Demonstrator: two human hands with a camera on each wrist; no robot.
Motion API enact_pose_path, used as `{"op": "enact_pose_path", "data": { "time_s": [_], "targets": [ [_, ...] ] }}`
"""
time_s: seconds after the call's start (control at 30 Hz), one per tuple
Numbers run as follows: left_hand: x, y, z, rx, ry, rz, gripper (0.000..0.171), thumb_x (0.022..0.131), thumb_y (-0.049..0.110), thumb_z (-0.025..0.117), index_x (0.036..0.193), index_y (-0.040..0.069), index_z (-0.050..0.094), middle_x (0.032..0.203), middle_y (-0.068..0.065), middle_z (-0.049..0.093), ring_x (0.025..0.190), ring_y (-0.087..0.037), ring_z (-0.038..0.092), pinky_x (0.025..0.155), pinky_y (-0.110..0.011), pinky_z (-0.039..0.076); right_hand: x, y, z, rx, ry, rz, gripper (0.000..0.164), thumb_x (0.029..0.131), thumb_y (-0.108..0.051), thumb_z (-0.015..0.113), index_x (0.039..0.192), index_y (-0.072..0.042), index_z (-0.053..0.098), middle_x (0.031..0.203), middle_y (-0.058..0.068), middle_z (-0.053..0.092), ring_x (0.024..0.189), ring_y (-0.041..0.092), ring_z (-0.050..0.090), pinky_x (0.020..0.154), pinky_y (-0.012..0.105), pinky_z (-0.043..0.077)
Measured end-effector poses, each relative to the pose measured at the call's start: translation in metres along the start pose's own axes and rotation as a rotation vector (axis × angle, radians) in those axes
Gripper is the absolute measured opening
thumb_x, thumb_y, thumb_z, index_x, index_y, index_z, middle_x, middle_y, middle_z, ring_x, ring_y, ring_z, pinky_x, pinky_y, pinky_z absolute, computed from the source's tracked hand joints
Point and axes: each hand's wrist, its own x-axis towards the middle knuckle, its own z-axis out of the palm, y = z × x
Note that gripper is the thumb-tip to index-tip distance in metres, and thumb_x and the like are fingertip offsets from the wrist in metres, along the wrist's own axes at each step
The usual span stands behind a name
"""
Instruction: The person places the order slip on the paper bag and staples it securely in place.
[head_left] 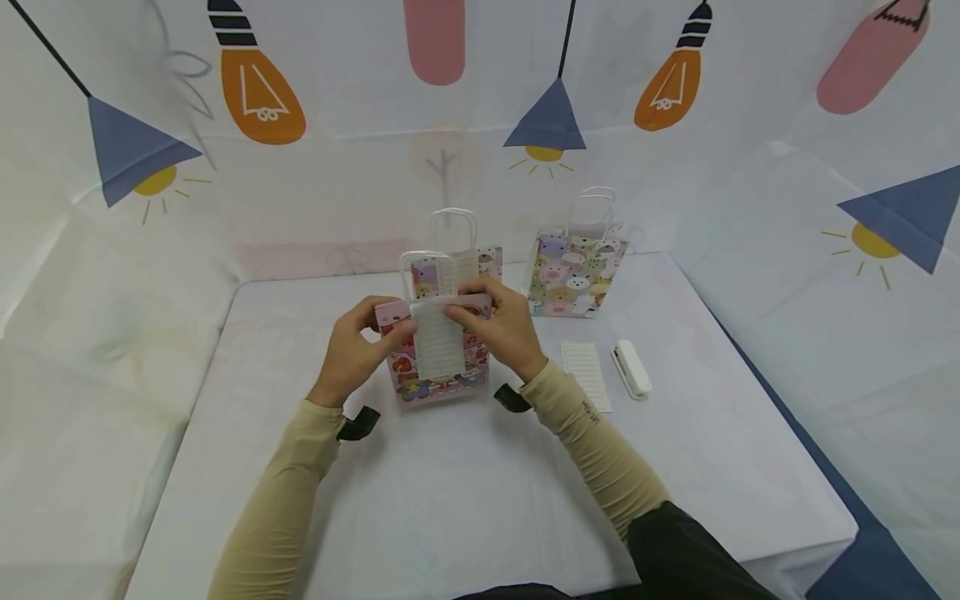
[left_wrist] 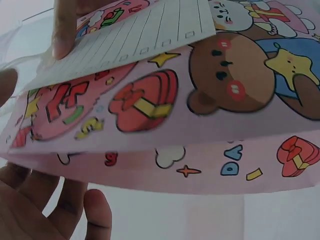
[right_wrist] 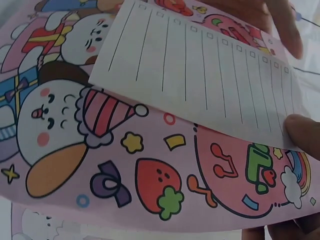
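A pink cartoon-print paper gift bag (head_left: 480,379) with white handles stands in front of me. A lined white checklist sheet (head_left: 440,346) lies against its front, its upper end at the bag's top edge. My left hand (head_left: 348,350) grips the bag's top left edge, fingers (left_wrist: 45,205) behind it and thumb in front near the sheet. My right hand (head_left: 513,333) pinches the sheet's top against the bag, its thumb (right_wrist: 304,131) on the paper and its fingers behind the bag.
Behind stands another cartoon bag (head_left: 491,260) with a sheet on its front, partly hidden. A third patterned bag (head_left: 576,275) stands at the back right. Nearer, right of my right hand, lie a lined sheet (head_left: 585,371) and a white stapler (head_left: 632,368) on the white table (head_left: 450,500).
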Motion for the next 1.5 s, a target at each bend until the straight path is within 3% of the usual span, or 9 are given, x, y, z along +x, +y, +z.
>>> {"op": "enact_pose_path", "data": {
  "time_s": [0.13,0.3,0.57,0.9,1.13,1.33,1.5],
  "targets": [
    [0.002,0.0,0.005,0.042,0.027,-0.017,0.032,0.08,0.024,0.076,0.106,0.01,0.064,0.084,0.0,0.064,0.074,-0.013,0.053,0.064,-0.029,0.044,0.0,0.001,0.001,-0.014,-0.008,0.009,0.025,0.078,-0.006,0.075,0.099,0.002,0.064,0.094,0.013,0.066,0.08,0.022,0.062,0.066,0.034,0.051],
    [0.005,-0.001,0.006,-0.001,0.03,-0.028,0.026,0.08,0.023,0.075,0.101,0.008,0.068,0.083,-0.002,0.066,0.071,-0.013,0.056,0.06,-0.026,0.046,0.0,0.0,0.001,-0.038,-0.018,0.034,0.025,0.078,-0.009,0.075,0.099,-0.001,0.064,0.094,0.012,0.066,0.08,0.021,0.062,0.066,0.034,0.051],
    [0.006,-0.005,0.007,-0.055,-0.033,-0.023,0.023,0.082,0.019,0.073,0.102,0.006,0.071,0.089,-0.004,0.069,0.076,-0.016,0.061,0.066,-0.028,0.05,-0.004,0.004,-0.002,-0.049,-0.024,0.063,0.025,0.079,-0.009,0.075,0.1,-0.004,0.063,0.093,0.011,0.066,0.079,0.019,0.062,0.066,0.032,0.051],
    [0.008,-0.02,0.016,-0.059,-0.003,0.026,0.021,0.081,0.015,0.074,0.099,0.005,0.072,0.09,-0.007,0.07,0.075,-0.014,0.062,0.065,-0.027,0.05,-0.007,0.014,-0.003,-0.07,-0.052,0.06,0.028,0.079,-0.01,0.075,0.102,0.002,0.063,0.095,0.011,0.066,0.082,0.023,0.061,0.073,0.038,0.049],
    [0.01,-0.023,0.019,-0.081,-0.02,0.041,0.021,0.082,0.012,0.072,0.101,0.002,0.071,0.087,-0.011,0.07,0.072,-0.019,0.065,0.063,-0.026,0.051,-0.007,0.025,-0.004,-0.07,-0.059,0.05,0.027,0.079,-0.009,0.075,0.101,0.001,0.062,0.094,0.012,0.065,0.081,0.025,0.059,0.072,0.039,0.048],
    [0.011,-0.022,0.02,-0.11,-0.036,0.048,0.021,0.083,0.01,0.071,0.102,0.001,0.071,0.088,-0.012,0.07,0.074,-0.023,0.066,0.063,-0.028,0.052,-0.009,0.054,-0.004,-0.062,-0.083,0.069,0.028,0.081,-0.022,0.075,0.105,-0.012,0.063,0.099,0.002,0.064,0.085,0.017,0.059,0.074,0.037,0.047],
    [0.012,-0.021,0.02,-0.115,-0.052,0.05,0.021,0.083,0.009,0.071,0.102,0.0,0.071,0.09,-0.013,0.07,0.075,-0.026,0.066,0.063,-0.029,0.053,-0.016,0.061,-0.016,-0.11,-0.098,0.063,0.035,0.082,-0.033,0.072,0.114,-0.022,0.062,0.108,-0.01,0.062,0.092,0.009,0.057,0.08,0.037,0.045]
  ]
}}
